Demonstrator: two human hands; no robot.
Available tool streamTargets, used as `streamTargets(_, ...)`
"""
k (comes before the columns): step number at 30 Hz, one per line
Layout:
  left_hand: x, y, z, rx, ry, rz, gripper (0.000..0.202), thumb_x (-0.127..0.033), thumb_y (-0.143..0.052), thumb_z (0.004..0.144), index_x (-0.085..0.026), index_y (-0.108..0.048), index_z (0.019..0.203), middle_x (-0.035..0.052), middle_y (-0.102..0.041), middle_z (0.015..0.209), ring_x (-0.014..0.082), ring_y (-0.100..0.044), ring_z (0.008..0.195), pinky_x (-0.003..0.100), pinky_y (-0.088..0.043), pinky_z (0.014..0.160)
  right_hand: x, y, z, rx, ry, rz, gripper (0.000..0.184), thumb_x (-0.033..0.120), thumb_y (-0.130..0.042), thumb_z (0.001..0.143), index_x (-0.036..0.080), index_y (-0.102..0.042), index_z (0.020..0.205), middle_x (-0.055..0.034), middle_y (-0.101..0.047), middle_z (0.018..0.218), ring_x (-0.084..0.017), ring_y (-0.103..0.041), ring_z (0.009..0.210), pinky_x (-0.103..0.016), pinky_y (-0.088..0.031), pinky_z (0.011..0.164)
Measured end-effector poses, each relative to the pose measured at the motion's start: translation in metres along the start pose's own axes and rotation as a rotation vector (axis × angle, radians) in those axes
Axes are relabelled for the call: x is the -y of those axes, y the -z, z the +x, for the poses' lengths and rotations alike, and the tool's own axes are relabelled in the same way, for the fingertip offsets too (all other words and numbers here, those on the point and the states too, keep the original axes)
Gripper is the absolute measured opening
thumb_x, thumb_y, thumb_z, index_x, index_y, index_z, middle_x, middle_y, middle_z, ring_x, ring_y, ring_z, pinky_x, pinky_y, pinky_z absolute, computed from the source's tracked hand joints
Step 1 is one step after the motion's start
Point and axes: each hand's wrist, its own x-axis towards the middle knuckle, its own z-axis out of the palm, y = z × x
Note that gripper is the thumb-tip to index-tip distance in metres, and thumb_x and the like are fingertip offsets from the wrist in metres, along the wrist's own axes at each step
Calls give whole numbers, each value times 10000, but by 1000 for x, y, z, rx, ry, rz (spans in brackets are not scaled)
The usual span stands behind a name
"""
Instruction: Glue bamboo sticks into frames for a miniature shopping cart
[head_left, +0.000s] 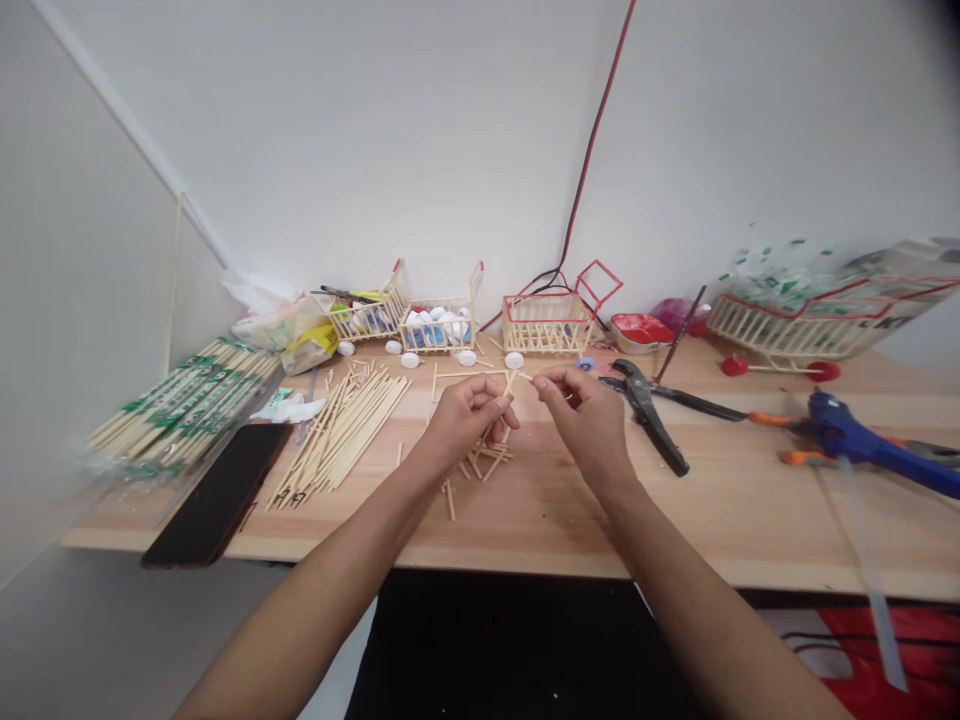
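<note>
My left hand [474, 412] is closed, its thumb and fingers pinching thin wooden sticks [511, 382] that cross near the fingertips. Just to its right, my right hand [583, 412] is also closed, thumb against forefinger. A short pale stick [523, 376] reaches from the left fingertips to the right ones, and the right hand grips its end. Under and beside the left hand lie several short cut sticks [491, 465] on the wooden table [540, 530]. The left fingers partly hide the held pieces.
Long bare sticks [352, 425], packaged chopsticks [187, 405] and a black phone [217, 495] lie left. Behind stand miniature stick carts, one red-trimmed cart [546, 330] in the middle. Right are black-handled pliers [651, 415], a red paint dish [641, 332], a blue glue gun [862, 440] and a larger cart [780, 325].
</note>
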Motion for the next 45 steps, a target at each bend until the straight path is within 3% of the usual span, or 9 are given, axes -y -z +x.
streamTargets(45, -2, -1, 0, -11, -10, 30, 290, -399, -678, 783, -154, -526, 749, 24, -662, 654, 67, -493, 423, 192, -406, 401, 1, 0, 0, -8, 5, 1, 183, 334, -577, 845, 192, -677, 787, -17, -675, 707, -137, -535, 595, -265, -400, 575)
